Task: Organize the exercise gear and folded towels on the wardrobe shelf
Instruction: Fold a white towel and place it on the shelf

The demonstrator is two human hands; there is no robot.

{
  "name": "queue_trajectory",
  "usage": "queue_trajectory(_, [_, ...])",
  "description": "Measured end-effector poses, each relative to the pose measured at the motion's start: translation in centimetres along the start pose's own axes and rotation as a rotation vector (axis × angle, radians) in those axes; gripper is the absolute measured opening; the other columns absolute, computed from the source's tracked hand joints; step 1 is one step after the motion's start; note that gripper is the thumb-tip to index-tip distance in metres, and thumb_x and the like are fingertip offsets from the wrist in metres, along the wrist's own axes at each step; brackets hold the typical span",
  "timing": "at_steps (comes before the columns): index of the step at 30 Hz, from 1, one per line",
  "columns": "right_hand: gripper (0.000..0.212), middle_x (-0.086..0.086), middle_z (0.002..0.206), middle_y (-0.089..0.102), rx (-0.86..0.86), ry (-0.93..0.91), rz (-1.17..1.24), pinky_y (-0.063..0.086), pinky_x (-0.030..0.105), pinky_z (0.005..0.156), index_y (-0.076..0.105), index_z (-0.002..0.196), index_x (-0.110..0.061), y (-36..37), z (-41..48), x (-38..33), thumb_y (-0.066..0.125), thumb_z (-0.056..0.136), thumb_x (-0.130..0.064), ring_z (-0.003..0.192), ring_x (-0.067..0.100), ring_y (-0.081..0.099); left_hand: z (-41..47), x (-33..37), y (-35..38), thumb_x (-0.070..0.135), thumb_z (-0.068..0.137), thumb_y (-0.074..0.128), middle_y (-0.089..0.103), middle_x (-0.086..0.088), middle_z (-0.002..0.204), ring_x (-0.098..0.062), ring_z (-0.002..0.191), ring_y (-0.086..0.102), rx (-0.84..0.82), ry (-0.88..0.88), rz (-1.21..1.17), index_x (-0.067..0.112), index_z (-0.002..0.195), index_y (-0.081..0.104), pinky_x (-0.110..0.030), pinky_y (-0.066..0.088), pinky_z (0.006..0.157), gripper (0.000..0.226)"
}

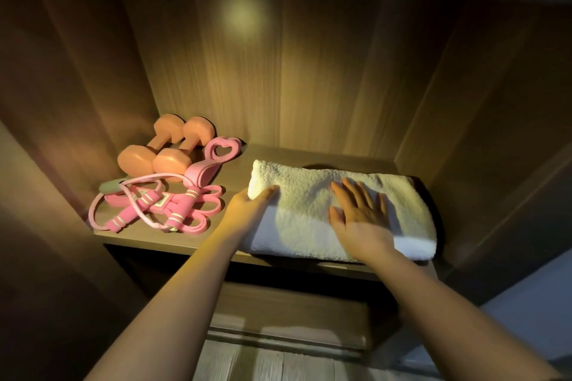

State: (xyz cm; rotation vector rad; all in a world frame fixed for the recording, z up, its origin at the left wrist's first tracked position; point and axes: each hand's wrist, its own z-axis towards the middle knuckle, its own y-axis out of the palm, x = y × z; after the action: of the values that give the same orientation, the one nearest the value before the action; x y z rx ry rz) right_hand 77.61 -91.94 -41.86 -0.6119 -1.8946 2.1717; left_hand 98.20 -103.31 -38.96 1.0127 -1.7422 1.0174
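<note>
A folded white towel (309,195) lies on the right half of the wooden wardrobe shelf (145,237). My left hand (250,206) rests against the towel's left end, thumb on top. My right hand (360,215) lies flat on top of the towel with its fingers spread. Two peach dumbbells (164,150) sit at the back left of the shelf. In front of them lie a pink heart-shaped resistance band (210,161) and a pink skipping rope (148,207) with striped handles, tangled together.
Wooden side walls close the shelf in on the left (77,102) and right (479,102), with a back panel (278,71) behind. A lower shelf or drawer front (288,312) sits below. Pale floor (263,365) shows at the bottom.
</note>
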Motion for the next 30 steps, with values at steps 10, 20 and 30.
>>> queue_trajectory(10, [0.101,-0.008,0.163,0.011,-0.102,-0.306,0.363,0.02,0.045,0.119,0.001,0.154,-0.041,-8.9,-1.0,-3.9,0.069,0.079,-0.037,0.149,0.015,0.012,-4.4,1.1,-2.3,0.033,0.09,0.065,0.063,0.011,0.109,-0.008,0.102,0.06,-0.284,0.617,0.203,0.028,0.127,0.047,-0.035,0.047,0.089,0.042])
queue_trajectory(20, [0.053,-0.014,0.108,0.065,-0.145,-0.541,0.67,0.051,0.016,0.086,0.06,0.11,-0.033,-22.9,-7.2,-6.2,0.088,0.069,-0.015,0.101,0.002,0.062,-14.7,4.2,-5.3,0.047,0.073,0.077,0.06,0.026,0.11,0.004,0.098,0.059,-0.281,0.8,0.517,0.05,0.121,0.043,-0.02,0.051,0.083,0.058])
queue_trajectory(30, [0.05,-0.022,0.102,0.064,-0.045,-0.483,0.763,0.053,0.014,0.073,0.059,0.107,-0.032,-27.1,-18.9,-1.5,0.089,0.067,-0.028,0.102,0.003,0.063,-24.9,10.2,-12.8,0.065,0.069,0.07,0.058,0.009,0.087,-0.018,0.084,0.056,-0.068,0.877,1.0,0.038,0.083,0.049,-0.042,0.049,0.072,0.037])
